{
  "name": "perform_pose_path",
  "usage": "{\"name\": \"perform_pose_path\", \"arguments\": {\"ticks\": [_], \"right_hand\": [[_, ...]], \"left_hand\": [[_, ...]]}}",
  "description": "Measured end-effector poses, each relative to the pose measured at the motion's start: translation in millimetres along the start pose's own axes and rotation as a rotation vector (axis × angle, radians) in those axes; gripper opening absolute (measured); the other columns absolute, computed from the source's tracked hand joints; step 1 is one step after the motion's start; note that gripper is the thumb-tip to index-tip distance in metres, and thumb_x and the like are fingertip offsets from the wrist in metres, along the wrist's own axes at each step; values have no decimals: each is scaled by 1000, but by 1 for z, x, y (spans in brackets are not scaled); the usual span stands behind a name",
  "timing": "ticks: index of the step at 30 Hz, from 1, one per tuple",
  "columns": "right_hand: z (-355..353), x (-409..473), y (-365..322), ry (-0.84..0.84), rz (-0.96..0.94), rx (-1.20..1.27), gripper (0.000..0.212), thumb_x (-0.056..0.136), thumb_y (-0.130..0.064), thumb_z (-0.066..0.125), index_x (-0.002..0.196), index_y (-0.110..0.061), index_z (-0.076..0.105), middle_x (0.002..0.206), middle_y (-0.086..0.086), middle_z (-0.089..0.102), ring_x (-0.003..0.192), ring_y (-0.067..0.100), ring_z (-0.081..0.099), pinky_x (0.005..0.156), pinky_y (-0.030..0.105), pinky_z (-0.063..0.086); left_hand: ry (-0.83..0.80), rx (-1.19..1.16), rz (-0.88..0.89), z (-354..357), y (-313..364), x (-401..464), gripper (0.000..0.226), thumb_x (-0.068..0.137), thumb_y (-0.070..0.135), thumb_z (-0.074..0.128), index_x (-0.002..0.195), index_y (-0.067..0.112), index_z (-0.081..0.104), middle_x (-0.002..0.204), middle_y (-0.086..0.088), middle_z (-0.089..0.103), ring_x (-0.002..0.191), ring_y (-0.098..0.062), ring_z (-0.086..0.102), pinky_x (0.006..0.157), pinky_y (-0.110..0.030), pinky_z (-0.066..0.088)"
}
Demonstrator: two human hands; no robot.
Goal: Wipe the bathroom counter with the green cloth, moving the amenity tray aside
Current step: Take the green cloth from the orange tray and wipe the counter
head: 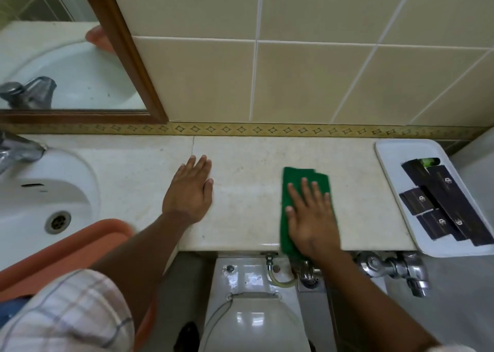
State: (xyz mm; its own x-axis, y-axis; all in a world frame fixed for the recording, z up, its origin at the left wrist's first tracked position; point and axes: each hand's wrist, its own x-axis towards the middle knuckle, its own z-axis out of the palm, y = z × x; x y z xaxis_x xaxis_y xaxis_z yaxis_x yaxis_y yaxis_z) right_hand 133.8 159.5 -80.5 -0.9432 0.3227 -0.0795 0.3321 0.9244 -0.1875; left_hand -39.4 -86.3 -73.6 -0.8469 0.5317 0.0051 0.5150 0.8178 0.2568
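Observation:
A folded green cloth (296, 180) lies on the pale stone counter (246, 164), right of centre, its near end hanging over the front edge. My right hand (311, 218) presses flat on the cloth with fingers spread. My left hand (191, 190) rests flat on the bare counter to the left, palm down, holding nothing. The white amenity tray (393, 159) sits at the counter's right end, partly overhanging the front edge, with several black sachets and boxes in it.
A white sink (45, 191) with a chrome tap (18, 148) fills the left end. An orange plastic basin (53, 255) is at the lower left. Below the counter are a toilet (248, 311) and chrome valves (393, 268). A wood-framed mirror (128, 57) hangs on the tiled wall.

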Motion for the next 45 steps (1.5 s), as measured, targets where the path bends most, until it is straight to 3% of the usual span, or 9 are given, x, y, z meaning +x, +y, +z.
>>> {"name": "perform_pose_path", "arguments": {"ticks": [12,19,22,24,28,31,35,39,45], "right_hand": [[-24,112,15,19,168,-114,67,98,-49,8,157,-17,13,164,18,12,150,37,10,120,56,10],[2,64,-134,-73,-219,9,62,101,-47,13,157,-23,8,165,10,1,151,30,-5,122,49,-2],[-19,55,-121,-1,-58,292,62,100,-50,27,155,-21,23,164,8,19,150,27,15,120,45,19],[-29,37,-102,136,188,391,63,93,-54,45,144,-17,38,147,12,44,132,31,43,99,43,44],[-31,11,-96,-139,431,566,59,76,-58,69,107,-12,49,104,8,57,85,24,61,62,31,48],[-33,14,-106,-223,446,661,53,74,-52,74,100,-8,56,95,7,65,82,24,64,69,38,57],[-36,15,-123,-211,422,527,40,78,-39,70,104,-13,52,102,7,61,87,24,60,71,35,54],[-33,24,-167,-257,465,892,32,82,-24,71,102,-16,47,100,3,59,76,16,55,61,24,47],[-20,48,-245,-359,514,1234,32,81,-12,74,108,-7,58,107,11,65,93,30,66,74,46,62]], "left_hand": [[7,12,-11,6,-3,3,59,98,39,18,152,16,26,160,1,23,148,-17,11,120,-40,14],[47,26,26,5,-2,1,54,101,37,24,151,17,31,158,1,28,148,-17,15,120,-38,14],[114,-14,-9,-7,1,9,52,99,38,27,141,15,48,146,-6,48,136,-24,37,111,-39,32],[93,-151,-84,-21,10,35,52,98,46,32,129,13,56,129,-10,61,118,-26,51,97,-38,42],[-299,-223,-155,-46,43,93,70,74,58,70,122,9,56,119,-10,62,105,-27,57,91,-39,49],[-465,-252,-235,-49,60,107,59,66,43,83,109,8,65,107,-7,66,94,-24,61,83,-38,54],[-459,-265,-177,-49,60,101,39,74,31,79,105,9,68,105,-9,68,92,-24,61,74,-31,50],[-461,-197,-198,-78,25,100,45,77,30,79,113,9,64,112,-11,65,91,-24,57,68,-27,41],[-293,-68,-404,-116,-66,89,54,75,28,80,121,6,61,119,-14,64,102,-29,60,79,-32,49]]}}
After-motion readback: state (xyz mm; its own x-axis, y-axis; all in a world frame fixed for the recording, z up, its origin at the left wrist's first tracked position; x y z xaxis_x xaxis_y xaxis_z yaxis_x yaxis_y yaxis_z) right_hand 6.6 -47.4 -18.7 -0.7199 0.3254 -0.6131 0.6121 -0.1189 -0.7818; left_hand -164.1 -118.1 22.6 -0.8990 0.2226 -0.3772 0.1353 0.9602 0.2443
